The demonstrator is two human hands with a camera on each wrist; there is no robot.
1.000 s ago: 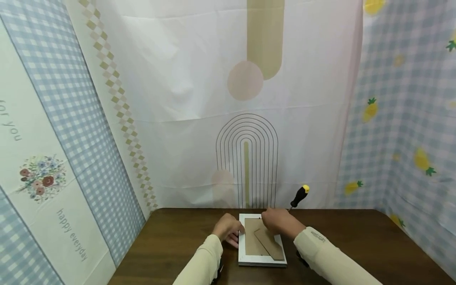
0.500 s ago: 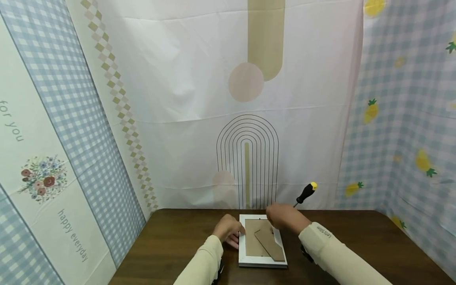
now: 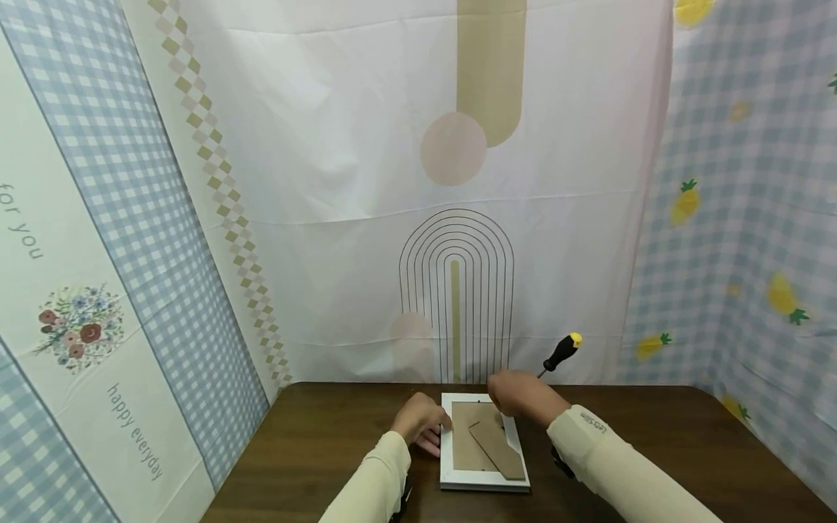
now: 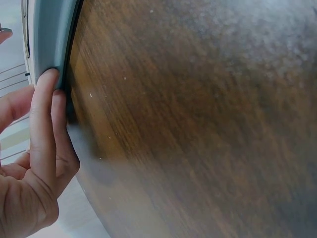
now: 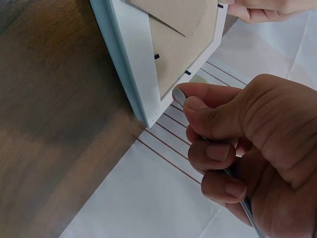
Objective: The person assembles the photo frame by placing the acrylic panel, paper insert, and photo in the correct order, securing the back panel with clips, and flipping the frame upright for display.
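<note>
A white picture frame (image 3: 447,465) lies back side up on the wooden table, its brown backing board (image 3: 466,450) and folded easel leg (image 3: 500,452) showing. At its left edge my left hand (image 3: 418,420) grips the border, one finger pressed along the outer side in the left wrist view. My right hand (image 5: 233,144) pinches a screwdriver (image 3: 561,354) by its metal shaft, near the flat tip (image 5: 179,95). The black handle with a yellow end sticks out behind that hand. In the right wrist view the tip is close to the frame's corner, apart from the small black tabs (image 5: 187,72).
The dark wooden table (image 3: 314,436) extends to both sides of the frame. Behind it hangs a white cloth (image 3: 340,276) with line arches, and blue checked cloths (image 3: 719,254) hang at the sides.
My right hand has shifted right, off the frame's upper part, with the screwdriver; more of the backing board shows. My left hand stays at the frame's left edge.
</note>
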